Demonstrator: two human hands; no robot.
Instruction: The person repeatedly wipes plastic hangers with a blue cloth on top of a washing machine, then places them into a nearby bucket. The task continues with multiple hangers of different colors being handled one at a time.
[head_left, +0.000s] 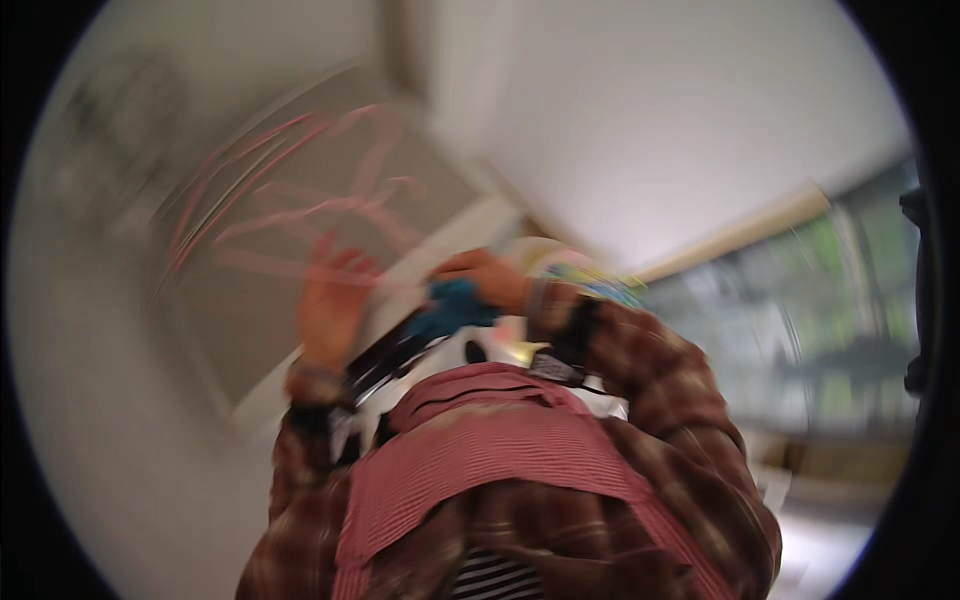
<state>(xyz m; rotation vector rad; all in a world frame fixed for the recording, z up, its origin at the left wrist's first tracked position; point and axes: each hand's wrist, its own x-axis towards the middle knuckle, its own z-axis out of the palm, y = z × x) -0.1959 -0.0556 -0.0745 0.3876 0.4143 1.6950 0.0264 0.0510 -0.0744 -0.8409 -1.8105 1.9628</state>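
Motion blur softens most of the view. My right hand (487, 279) is closed on a crumpled teal cloth (454, 309) in front of my chest. To its left, my left hand (335, 304) is raised with the fingers upward. Pink outlines shaped like clothes hangers (330, 206) cross the space above and around its fingertips. Whether the left hand grips one of them is too blurred to tell. Below the cloth, close to my pink striped apron (480, 442), is a white item with dark and coloured patches (480, 349).
A pale container (536, 251) and a bunch of multicoloured things (592, 281) lie beyond my right wrist. A grey-brown panel with a light frame (262, 345) is behind the hangers. At right is a window (825, 300) with greenery outside. A large white surface (660, 112) fills the upper right.
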